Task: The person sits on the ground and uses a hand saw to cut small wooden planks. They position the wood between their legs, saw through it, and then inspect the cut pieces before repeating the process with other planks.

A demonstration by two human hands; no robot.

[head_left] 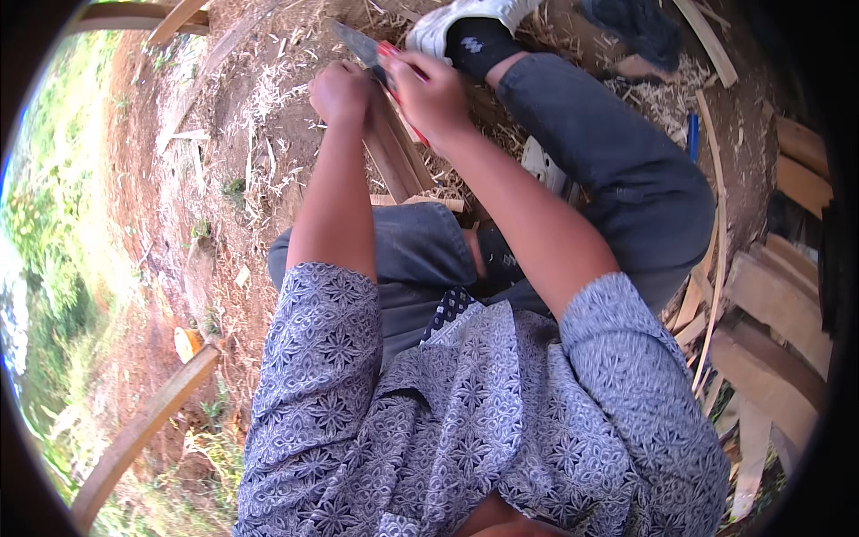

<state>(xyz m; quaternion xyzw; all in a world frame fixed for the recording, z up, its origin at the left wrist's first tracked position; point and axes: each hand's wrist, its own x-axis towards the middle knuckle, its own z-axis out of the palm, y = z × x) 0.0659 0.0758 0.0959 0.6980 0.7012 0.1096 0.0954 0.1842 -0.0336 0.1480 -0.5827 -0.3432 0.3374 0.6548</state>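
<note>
My right hand (431,97) is closed around the red handle of a bladed tool (358,45). Its grey, pointed blade slants up and to the left, past my left hand. Whether it is a knife or a saw I cannot tell. My left hand (341,93) is closed at the far end of a brown wooden piece (390,148), close beside the blade. That piece runs back toward my bent left leg. Part of its far end is hidden by my hands, and the fingers of the left hand are partly out of sight.
Wood shavings (286,98) litter the dirt ground. Sawn planks (769,304) are piled at the right beside a long thin strip (716,215). A blue object (693,136) lies near it. A curved timber (148,425) stands at the lower left. My shoe (465,20) is just beyond the tool.
</note>
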